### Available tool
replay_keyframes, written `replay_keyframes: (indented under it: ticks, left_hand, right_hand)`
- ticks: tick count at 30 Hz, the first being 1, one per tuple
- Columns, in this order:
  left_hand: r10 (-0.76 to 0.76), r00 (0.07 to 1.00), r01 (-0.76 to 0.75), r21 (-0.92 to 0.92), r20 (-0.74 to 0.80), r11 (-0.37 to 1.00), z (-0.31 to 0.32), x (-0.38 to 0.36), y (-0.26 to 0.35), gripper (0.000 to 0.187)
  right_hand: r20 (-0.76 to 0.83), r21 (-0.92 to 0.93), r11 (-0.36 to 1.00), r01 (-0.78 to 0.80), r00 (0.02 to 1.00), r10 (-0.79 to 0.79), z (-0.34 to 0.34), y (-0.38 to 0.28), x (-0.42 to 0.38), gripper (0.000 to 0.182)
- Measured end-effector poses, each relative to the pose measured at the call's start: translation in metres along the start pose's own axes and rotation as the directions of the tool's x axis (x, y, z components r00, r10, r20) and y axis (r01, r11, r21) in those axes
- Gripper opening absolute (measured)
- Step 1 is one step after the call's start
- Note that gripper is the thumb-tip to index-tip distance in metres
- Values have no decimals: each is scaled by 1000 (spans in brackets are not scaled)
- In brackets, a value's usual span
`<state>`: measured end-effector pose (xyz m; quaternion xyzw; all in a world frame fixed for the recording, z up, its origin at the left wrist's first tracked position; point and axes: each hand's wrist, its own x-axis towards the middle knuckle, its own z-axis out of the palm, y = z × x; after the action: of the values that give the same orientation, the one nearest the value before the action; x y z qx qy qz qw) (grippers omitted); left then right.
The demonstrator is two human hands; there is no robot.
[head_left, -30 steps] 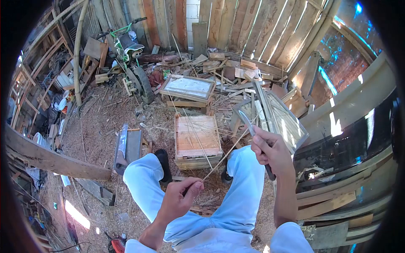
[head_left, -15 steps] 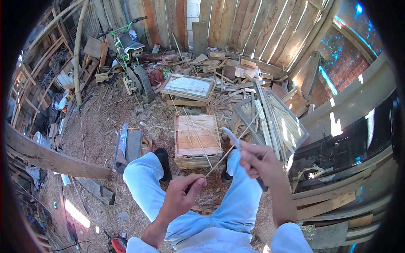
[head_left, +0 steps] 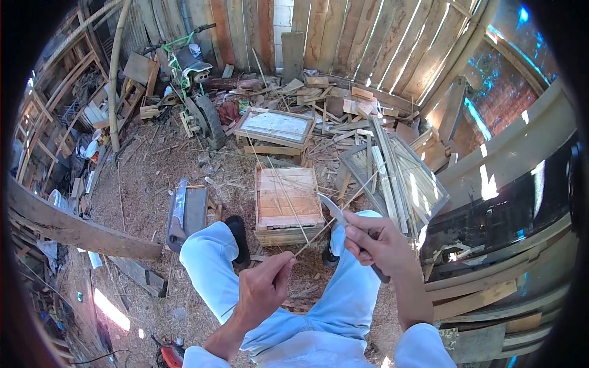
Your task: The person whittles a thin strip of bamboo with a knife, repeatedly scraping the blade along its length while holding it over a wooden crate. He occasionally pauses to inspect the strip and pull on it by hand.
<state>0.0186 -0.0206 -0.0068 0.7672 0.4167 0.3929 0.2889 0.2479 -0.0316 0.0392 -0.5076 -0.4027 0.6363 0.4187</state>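
So the biggest thing here is the plank wall [head_left: 337, 43] across the back, with a messy heap of scrap wood [head_left: 343, 104] piled at its foot. A long, rough beam [head_left: 86, 230] cuts in from the left side, and a green-framed motorbike [head_left: 199, 92] is parked near the back; any lettering on it is too small to read. Slatted frame [head_left: 417, 178] lies to the right, kinda buried under loose strips. Smack in the middle is a wooden box [head_left: 288, 199], just beyond and between the knees, with a white-topped panel [head_left: 274, 126] behind it. Over to the left, a handsaw [head_left: 178, 208] rests on a shallow tray [head_left: 195, 211]. Right hand [head_left: 375, 244] has its fingers wrapped round a knife [head_left: 336, 213], blade angled up and to the left. Left hand [head_left: 264, 285] is pinching a thin stick [head_left: 307, 245], which slants up past the blade in front of the box's right side. Can't honestly tell if blade and stick are touching.
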Motion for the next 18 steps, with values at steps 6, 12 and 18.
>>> replay_keyframes:
  ticks: [6, 12, 18]
  left_hand:
    - [38, 999, -38, 9, -14, 999, 5, 4, 3, 14]
    - [37, 999, -37, 24, -1, 999, 0, -2, 0, 13]
    - [41, 999, -40, 50, -18, 998, 1, 3, 2, 12]
  right_hand:
    - [236, 102, 993, -58, 971, 33, 8, 15, 2, 36]
    - [-5, 39, 999, 39, 999, -38, -17, 1, 4, 36]
    - [73, 64, 998, 14, 997, -19, 1, 5, 1, 34]
